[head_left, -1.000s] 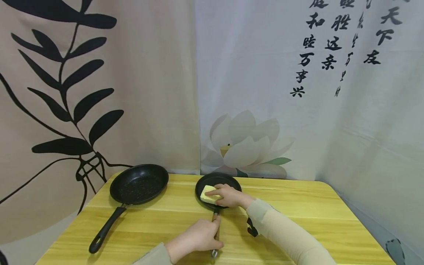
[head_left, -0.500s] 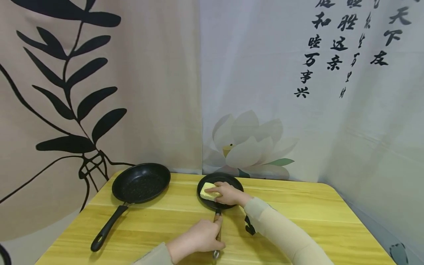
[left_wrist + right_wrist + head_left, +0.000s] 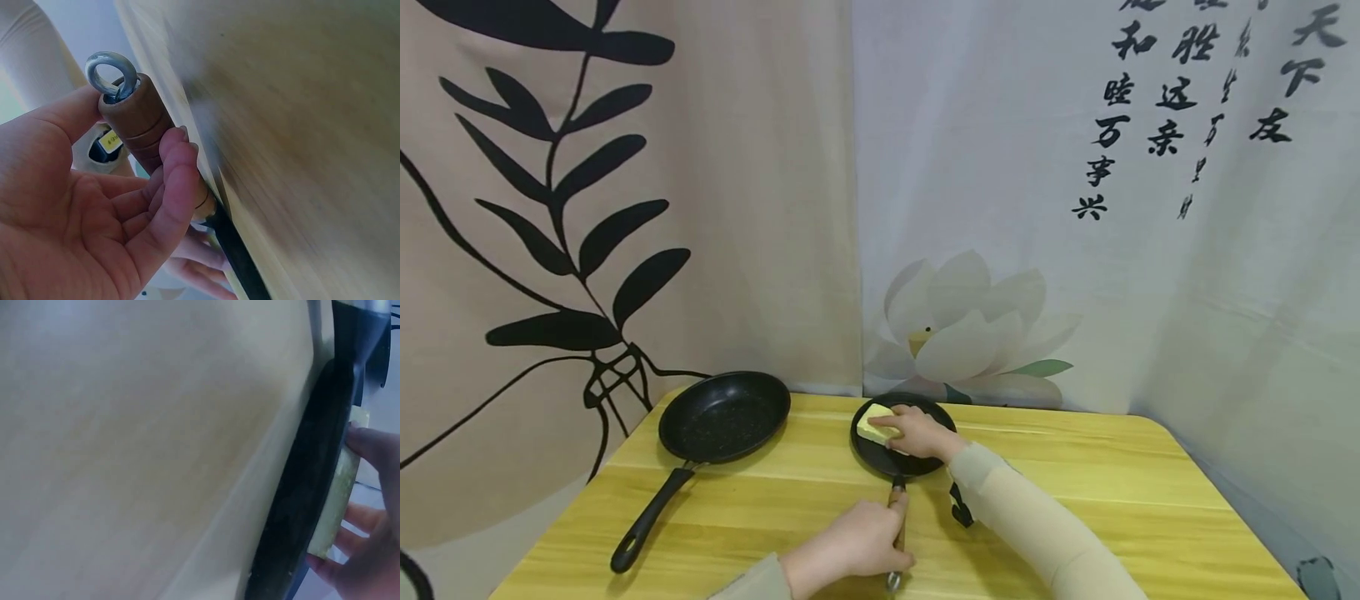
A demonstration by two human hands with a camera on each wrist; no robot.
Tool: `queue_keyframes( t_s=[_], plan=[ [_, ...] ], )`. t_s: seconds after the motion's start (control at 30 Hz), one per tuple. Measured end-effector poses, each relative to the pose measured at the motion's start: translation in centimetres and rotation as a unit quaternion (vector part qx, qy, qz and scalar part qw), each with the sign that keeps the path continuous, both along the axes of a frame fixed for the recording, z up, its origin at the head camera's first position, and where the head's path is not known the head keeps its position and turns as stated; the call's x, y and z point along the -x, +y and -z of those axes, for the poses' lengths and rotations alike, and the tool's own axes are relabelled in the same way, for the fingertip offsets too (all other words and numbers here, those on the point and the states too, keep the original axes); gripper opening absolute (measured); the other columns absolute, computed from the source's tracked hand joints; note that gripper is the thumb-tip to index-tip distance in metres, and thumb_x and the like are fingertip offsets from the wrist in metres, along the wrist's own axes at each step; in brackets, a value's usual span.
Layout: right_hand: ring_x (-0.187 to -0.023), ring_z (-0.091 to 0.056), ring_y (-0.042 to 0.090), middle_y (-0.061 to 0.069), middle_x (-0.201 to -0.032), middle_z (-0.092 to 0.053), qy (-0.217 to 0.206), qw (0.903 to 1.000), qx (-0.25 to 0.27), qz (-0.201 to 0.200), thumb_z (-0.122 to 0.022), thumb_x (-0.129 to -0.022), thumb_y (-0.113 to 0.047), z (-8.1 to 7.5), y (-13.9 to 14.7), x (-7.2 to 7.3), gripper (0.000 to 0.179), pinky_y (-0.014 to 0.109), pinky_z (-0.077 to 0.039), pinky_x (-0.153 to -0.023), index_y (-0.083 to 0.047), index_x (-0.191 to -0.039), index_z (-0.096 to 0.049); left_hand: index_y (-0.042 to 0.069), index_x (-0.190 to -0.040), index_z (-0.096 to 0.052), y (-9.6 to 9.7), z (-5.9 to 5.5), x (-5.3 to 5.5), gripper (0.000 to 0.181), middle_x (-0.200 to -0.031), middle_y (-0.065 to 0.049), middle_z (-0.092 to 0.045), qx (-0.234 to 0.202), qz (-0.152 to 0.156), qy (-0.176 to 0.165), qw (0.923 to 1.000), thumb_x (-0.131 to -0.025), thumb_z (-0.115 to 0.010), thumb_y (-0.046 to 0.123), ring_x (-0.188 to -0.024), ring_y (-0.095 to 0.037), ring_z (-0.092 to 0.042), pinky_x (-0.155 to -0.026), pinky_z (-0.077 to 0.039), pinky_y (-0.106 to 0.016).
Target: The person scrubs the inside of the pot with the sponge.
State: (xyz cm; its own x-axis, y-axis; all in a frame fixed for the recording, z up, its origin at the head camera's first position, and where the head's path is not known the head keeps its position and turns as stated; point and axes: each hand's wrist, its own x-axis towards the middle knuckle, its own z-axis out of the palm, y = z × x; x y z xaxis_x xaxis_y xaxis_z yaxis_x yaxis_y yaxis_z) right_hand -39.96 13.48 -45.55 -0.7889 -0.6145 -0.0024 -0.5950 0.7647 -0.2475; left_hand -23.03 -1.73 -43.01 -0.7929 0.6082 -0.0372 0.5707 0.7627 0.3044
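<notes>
A small black frying pan (image 3: pixel 877 458) lies on the wooden table with its handle toward me. My left hand (image 3: pixel 859 537) grips the brown wooden handle (image 3: pixel 140 119), which ends in a metal ring (image 3: pixel 128 65). Inside the pan, my right hand (image 3: pixel 921 433) holds a pale yellow sponge (image 3: pixel 874 423) against the far-left part of the cooking surface. From the right wrist, the sponge (image 3: pixel 337 497) shows above the dark pan rim (image 3: pixel 294 487), thumb at one end and fingertips along the other. Its underside is hidden.
A larger black frying pan (image 3: pixel 726 421) rests at the left of the table (image 3: pixel 1075 475), its black handle (image 3: pixel 651 521) pointing to the near left. A small dark object (image 3: pixel 960 507) shows beside the right sleeve (image 3: pixel 1037 521). A printed curtain (image 3: pixel 775 208) hangs behind the table.
My right hand has slid the sponge away from me, from the near left of the small pan toward its far-left rim. The left hand keeps its grip on the handle. The view has shifted slightly.
</notes>
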Motion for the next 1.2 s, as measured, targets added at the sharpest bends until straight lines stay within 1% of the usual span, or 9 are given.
queue_keyframes(
  t_s=[0.13,0.23,0.37,0.47,0.6,0.73,0.97,1.07,1.2],
  plan=[
    [-0.133,-0.035,0.044,0.022,-0.149,-0.035,0.006,0.9997,-0.001,0.023,-0.061,-0.097,-0.03,-0.2,0.3,0.1,0.05,0.061,-0.033,-0.101,-0.029,-0.145,-0.049,-0.008,-0.142,-0.042,0.2,-0.3,-0.2,0.082,-0.047,0.009,-0.045,-0.001,0.0,0.004,1.0,-0.081,-0.071,0.038,-0.04,-0.007,-0.043,-0.041,-0.037,-0.022],
    [-0.13,-0.037,0.045,0.022,-0.147,-0.037,0.012,0.9994,0.005,0.033,-0.062,-0.096,-0.03,-0.2,0.7,0.2,0.05,0.061,-0.035,-0.1,-0.027,-0.145,-0.049,-0.009,-0.14,-0.042,0.3,-0.4,-0.3,0.082,-0.047,0.01,-0.045,0.002,0.001,0.018,0.9998,-0.079,-0.071,0.037,-0.041,-0.007,-0.043,-0.043,-0.038,-0.022],
    [-0.125,-0.042,0.046,0.023,-0.143,-0.042,0.023,0.9986,0.01,0.046,-0.063,-0.096,-0.029,-0.1,1.3,0.4,0.05,0.06,-0.039,-0.096,-0.025,-0.144,-0.05,-0.01,-0.14,-0.043,0.4,-0.4,-0.4,0.082,-0.047,0.01,-0.045,0.003,0.002,0.022,0.9998,-0.079,-0.071,0.037,-0.041,-0.007,-0.043,-0.043,-0.039,-0.022],
    [-0.121,-0.044,0.046,0.023,-0.14,-0.044,0.027,0.9977,0.01,0.061,-0.064,-0.095,-0.028,-0.1,1.8,0.5,0.05,0.06,-0.041,-0.093,-0.023,-0.143,-0.051,-0.01,-0.14,-0.042,0.4,-0.4,-0.4,0.081,-0.046,0.011,-0.045,0.001,0.002,0.012,0.9999,-0.08,-0.071,0.036,-0.039,-0.007,-0.042,-0.041,-0.037,-0.021],
    [-0.119,-0.046,0.045,0.022,-0.139,-0.045,0.026,0.9968,0.01,0.075,-0.063,-0.095,-0.028,0.0,2.4,0.6,0.05,0.059,-0.042,-0.092,-0.023,-0.144,-0.05,-0.01,-0.141,-0.042,0.4,-0.3,-0.4,0.08,-0.044,0.011,-0.044,-0.001,0.0,-0.006,1.0,-0.081,-0.071,0.035,-0.037,-0.006,-0.039,-0.038,-0.034,-0.022],
    [-0.118,-0.047,0.043,0.023,-0.137,-0.046,0.03,0.9966,0.017,0.075,-0.064,-0.095,-0.026,0.0,2.8,0.6,0.05,0.056,-0.043,-0.092,-0.02,-0.143,-0.052,-0.01,-0.141,-0.043,0.5,-0.3,-0.4,0.079,-0.043,0.01,-0.044,-0.001,-0.004,-0.015,0.9999,-0.082,-0.071,0.035,-0.036,-0.006,-0.036,-0.037,-0.031,-0.022],
    [-0.118,-0.047,0.044,0.022,-0.135,-0.047,0.024,0.9958,0.017,0.087,-0.064,-0.095,-0.027,0.0,3.3,0.3,0.049,0.053,-0.044,-0.091,-0.022,-0.142,-0.052,-0.007,-0.141,-0.044,0.6,-0.2,-0.4,0.079,-0.046,0.007,-0.046,0.001,-0.015,-0.024,0.9996,-0.083,-0.073,0.038,-0.035,-0.006,-0.036,-0.037,-0.032,-0.022],
    [-0.118,-0.047,0.044,0.022,-0.134,-0.047,0.021,0.9963,0.024,0.079,-0.065,-0.095,-0.026,-0.1,3.4,0.1,0.049,0.053,-0.045,-0.09,-0.02,-0.142,-0.052,-0.007,-0.142,-0.043,0.5,-0.2,-0.4,0.079,-0.046,0.007,-0.046,-0.001,-0.015,-0.027,0.9995,-0.083,-0.072,0.038,-0.035,-0.006,-0.035,-0.037,-0.031,-0.022],
    [-0.117,-0.05,0.041,0.023,-0.133,-0.049,0.03,0.9976,0.024,0.058,-0.066,-0.094,-0.025,0.0,3.5,-0.1,0.05,0.051,-0.045,-0.091,-0.018,-0.142,-0.053,-0.007,-0.142,-0.042,0.4,-0.2,-0.4,0.079,-0.047,0.007,-0.048,-0.003,-0.017,-0.036,0.9992,-0.083,-0.072,0.037,-0.035,-0.007,-0.037,-0.037,-0.031,-0.023]
  ],
)
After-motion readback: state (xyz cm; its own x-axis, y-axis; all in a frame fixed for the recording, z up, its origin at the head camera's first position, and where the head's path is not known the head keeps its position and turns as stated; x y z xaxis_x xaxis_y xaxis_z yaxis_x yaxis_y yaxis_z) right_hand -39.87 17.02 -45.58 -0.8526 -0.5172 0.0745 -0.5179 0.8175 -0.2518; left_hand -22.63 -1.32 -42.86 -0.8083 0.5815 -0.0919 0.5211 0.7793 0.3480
